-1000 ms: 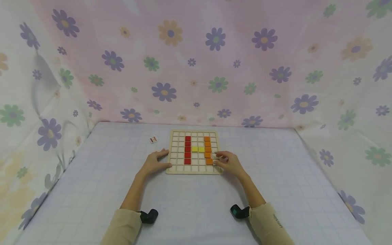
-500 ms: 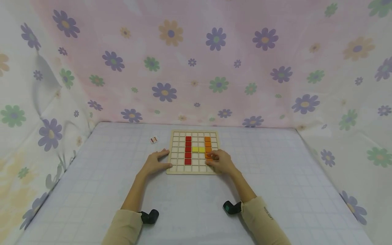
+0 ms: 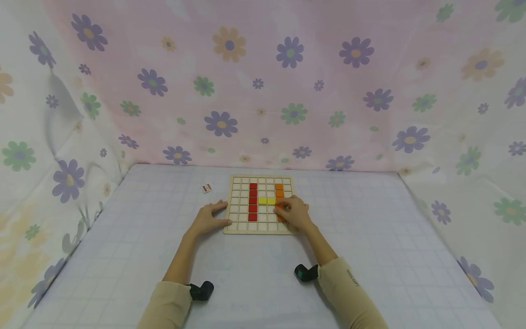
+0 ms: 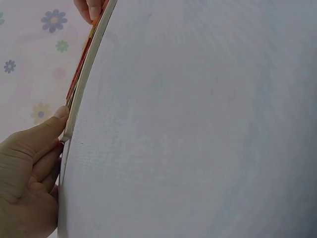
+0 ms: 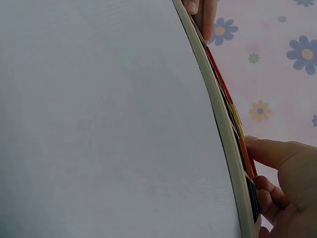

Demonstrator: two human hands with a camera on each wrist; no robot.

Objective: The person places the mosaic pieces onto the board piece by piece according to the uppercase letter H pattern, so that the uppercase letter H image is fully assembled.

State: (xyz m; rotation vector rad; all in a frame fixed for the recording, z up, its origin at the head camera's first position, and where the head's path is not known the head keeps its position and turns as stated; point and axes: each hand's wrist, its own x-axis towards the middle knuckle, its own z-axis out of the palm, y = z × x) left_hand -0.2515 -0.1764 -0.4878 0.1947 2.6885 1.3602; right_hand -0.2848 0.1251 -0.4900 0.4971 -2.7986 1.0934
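A square wooden grid board (image 3: 259, 232) lies flat on the table in the head view. A column of red tiles (image 3: 252, 201) and a column of orange tiles (image 3: 279, 189) stand on it, joined by two yellow tiles (image 3: 266, 201) in an H shape. My left hand (image 3: 205, 219) rests thumb and fingertips against the board's left edge. Over the lower orange column is my right hand (image 3: 297, 214), covering some of those tiles. In the right wrist view its thumb (image 5: 267, 150) touches the orange row near the yellow, and its other fingertips meet the board's surface.
Left of the board's far corner lies a small printed card (image 3: 207, 187). A pale cloth (image 3: 255, 278) covers the table, and a flowered curtain (image 3: 263, 91) rises behind and at both sides. Each wrist carries a black camera (image 3: 201, 290) near the sleeve cuff.
My right hand has moved left from the board's right edge onto the orange column, hiding its lower tiles. The left hand has stayed at the left edge.
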